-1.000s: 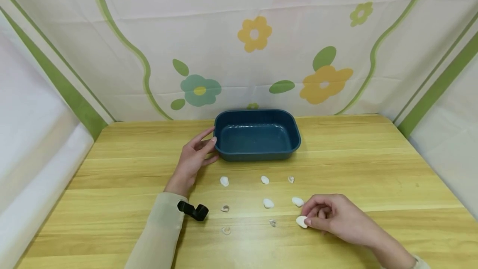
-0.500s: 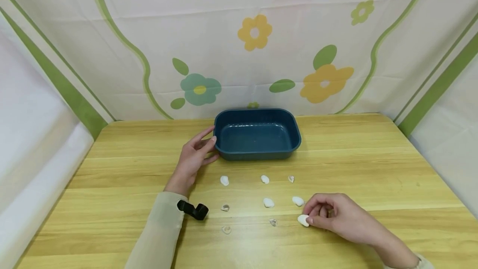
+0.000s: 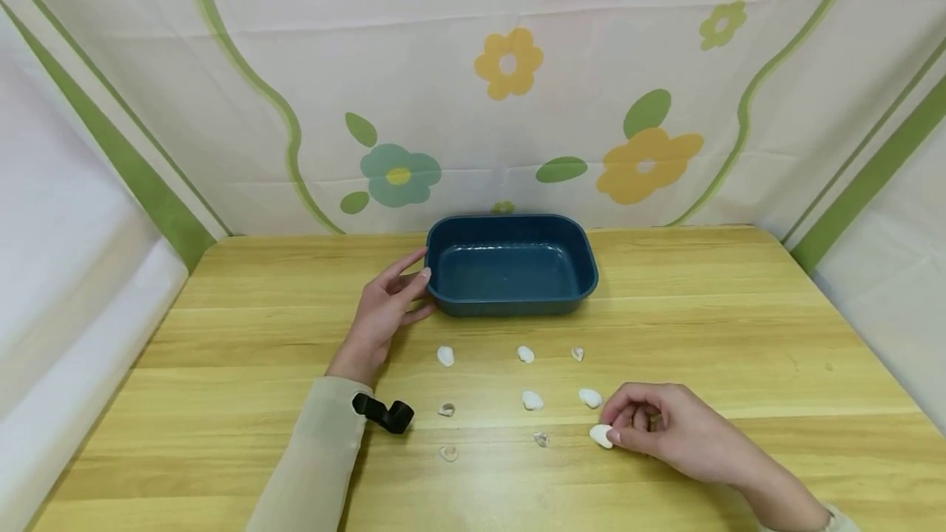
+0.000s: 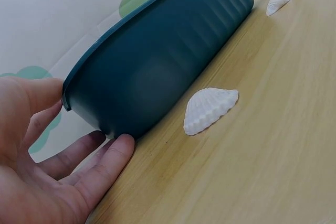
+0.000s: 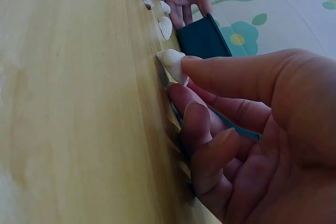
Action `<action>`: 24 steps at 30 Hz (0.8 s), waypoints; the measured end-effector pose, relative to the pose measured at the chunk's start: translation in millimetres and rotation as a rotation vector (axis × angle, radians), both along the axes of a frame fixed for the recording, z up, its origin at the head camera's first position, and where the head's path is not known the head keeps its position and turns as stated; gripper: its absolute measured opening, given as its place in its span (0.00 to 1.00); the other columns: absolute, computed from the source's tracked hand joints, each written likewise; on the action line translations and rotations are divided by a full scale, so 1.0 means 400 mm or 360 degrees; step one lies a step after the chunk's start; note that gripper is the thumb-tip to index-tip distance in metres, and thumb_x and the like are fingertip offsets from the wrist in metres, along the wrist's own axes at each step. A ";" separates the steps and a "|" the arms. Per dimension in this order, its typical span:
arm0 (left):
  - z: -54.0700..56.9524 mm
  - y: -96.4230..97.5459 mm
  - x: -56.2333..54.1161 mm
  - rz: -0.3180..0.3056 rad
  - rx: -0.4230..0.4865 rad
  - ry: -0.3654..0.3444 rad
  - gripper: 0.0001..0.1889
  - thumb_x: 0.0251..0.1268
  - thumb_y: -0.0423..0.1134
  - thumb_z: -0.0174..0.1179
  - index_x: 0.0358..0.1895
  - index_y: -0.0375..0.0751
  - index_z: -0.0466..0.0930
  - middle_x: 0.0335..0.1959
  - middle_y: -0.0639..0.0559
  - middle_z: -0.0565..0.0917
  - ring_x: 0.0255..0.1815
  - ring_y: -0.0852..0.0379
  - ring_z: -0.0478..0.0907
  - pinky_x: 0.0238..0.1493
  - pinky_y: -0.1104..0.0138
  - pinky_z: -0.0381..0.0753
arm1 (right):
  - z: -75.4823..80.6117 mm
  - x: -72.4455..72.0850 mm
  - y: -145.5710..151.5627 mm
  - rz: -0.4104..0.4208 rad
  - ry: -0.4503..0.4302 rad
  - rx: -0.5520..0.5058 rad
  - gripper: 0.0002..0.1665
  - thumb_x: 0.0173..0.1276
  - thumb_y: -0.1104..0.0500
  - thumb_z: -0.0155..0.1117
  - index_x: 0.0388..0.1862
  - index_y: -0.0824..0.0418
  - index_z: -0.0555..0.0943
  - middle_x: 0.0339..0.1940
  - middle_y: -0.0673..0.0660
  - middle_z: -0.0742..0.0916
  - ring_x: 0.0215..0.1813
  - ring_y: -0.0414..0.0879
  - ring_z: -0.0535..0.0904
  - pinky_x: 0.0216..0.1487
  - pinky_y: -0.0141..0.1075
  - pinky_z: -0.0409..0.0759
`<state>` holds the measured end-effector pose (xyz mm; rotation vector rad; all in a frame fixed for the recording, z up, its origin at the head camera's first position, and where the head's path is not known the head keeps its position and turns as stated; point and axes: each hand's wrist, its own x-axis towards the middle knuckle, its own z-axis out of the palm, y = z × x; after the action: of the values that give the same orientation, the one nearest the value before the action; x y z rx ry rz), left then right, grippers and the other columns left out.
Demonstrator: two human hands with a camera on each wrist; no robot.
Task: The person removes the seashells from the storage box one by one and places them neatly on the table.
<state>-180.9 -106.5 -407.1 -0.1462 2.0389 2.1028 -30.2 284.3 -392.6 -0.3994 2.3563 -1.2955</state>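
Observation:
My right hand pinches a white seashell between thumb and fingers, low at the table's right side. In the right wrist view the seashell's ribbed face shows past the thumb tip. My left hand rests against the left end of a dark teal plastic basin, fingers spread and fairly straight. Seen from the left wrist, the thumb touches the basin's rim and lower fingertips touch its base. Near the right fingers lies another white seashell. The basin's inside holds nothing.
Several small shells lie in loose rows before the basin, among them a white shell, a brownish shell and a greyish shell. Behind the wooden table hangs a flowered curtain. A black strap mount sits on the left wrist.
The right hand, with the white seashell in its pinch, has shifted very slightly to the right. The left hand and the basin stay in place; the view has tilted a little.

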 end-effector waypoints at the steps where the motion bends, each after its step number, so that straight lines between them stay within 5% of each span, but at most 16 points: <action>1: -0.001 -0.001 0.000 -0.0002 -0.0003 0.0001 0.23 0.83 0.46 0.61 0.76 0.66 0.77 0.69 0.41 0.82 0.57 0.54 0.86 0.62 0.53 0.90 | 0.000 0.000 0.000 -0.0001 -0.0005 0.0003 0.05 0.76 0.54 0.72 0.47 0.52 0.87 0.35 0.49 0.87 0.36 0.40 0.80 0.34 0.31 0.79; 24: -0.008 -0.004 -0.003 -0.0005 0.0007 0.0019 0.23 0.83 0.46 0.61 0.76 0.66 0.78 0.70 0.40 0.82 0.57 0.54 0.85 0.62 0.50 0.89 | -0.004 -0.003 -0.001 -0.0017 -0.0064 0.0010 0.05 0.77 0.55 0.72 0.48 0.53 0.87 0.35 0.51 0.85 0.35 0.39 0.78 0.32 0.31 0.76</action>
<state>-182.2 -108.1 -410.5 -0.1298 2.0398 2.1112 -31.2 284.0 -394.1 -0.3566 2.3317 -1.2888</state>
